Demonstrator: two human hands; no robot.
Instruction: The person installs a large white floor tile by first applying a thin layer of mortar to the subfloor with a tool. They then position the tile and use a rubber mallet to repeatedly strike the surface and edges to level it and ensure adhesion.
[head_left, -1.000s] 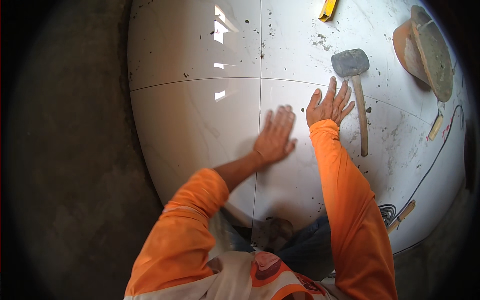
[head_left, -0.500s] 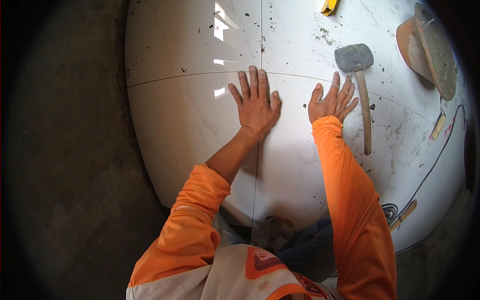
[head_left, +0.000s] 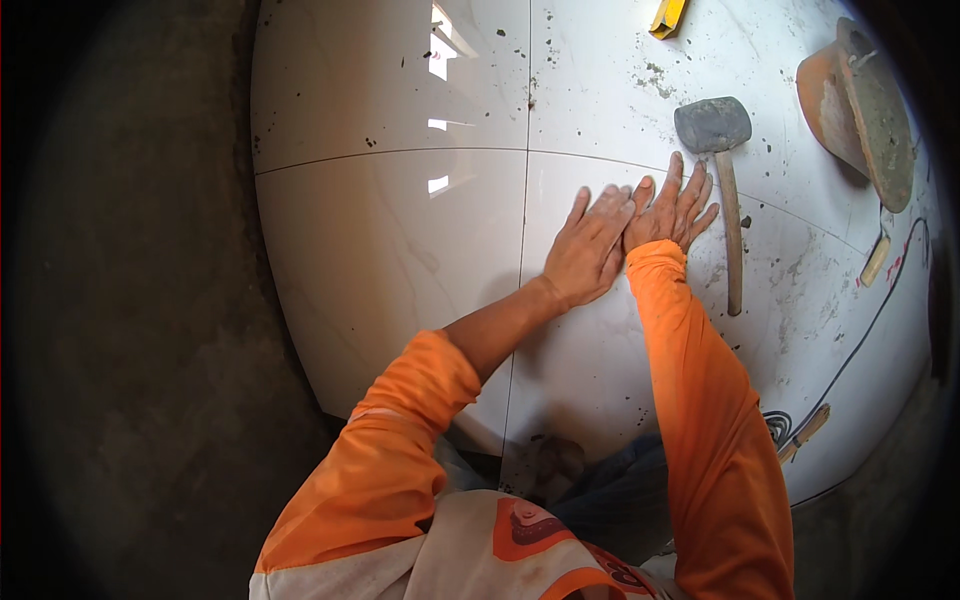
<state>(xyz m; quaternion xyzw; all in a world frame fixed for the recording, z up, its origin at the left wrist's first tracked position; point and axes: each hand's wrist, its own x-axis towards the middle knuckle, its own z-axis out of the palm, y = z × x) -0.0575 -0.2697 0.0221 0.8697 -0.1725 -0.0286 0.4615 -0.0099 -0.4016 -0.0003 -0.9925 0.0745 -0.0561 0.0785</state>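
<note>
1. The left hand (head_left: 585, 250) is lying flat on a glossy white floor tile (head_left: 590, 350), palm down, fingers stretched forward and close together; its grip is fully open and holding nothing.
2. The right hand (head_left: 672, 212) is lying flat on the same tile just beside the left hand, fingers spread; its grip is likewise open and empty. The two hands are touching along their inner edges (left fingertips are slightly overlapping the right hand's thumb side).
3. Both hands are resting near the far edge of the tile, just short of the grout line (head_left: 600, 157) that is running across, and right of the lengthwise joint (head_left: 520, 260).
4. A rubber mallet (head_left: 722, 170) is lying on the floor just right of the right hand, dark head away from the person, wooden handle pointing back toward them; it is not touching either hand.
5. Farther right, a rust-coloured pan (head_left: 850, 110) is sitting on its side on the tiles, with a trowel handle (head_left: 876, 260) near it.
6. A yellow object (head_left: 667, 15) is showing at the top edge.
7. Orange sleeves (head_left: 700, 400) are covering both arms (the left one is pushed up to the elbow).
8. Bare grey screed (head_left: 130, 300) is lying left of the tiles.
</note>
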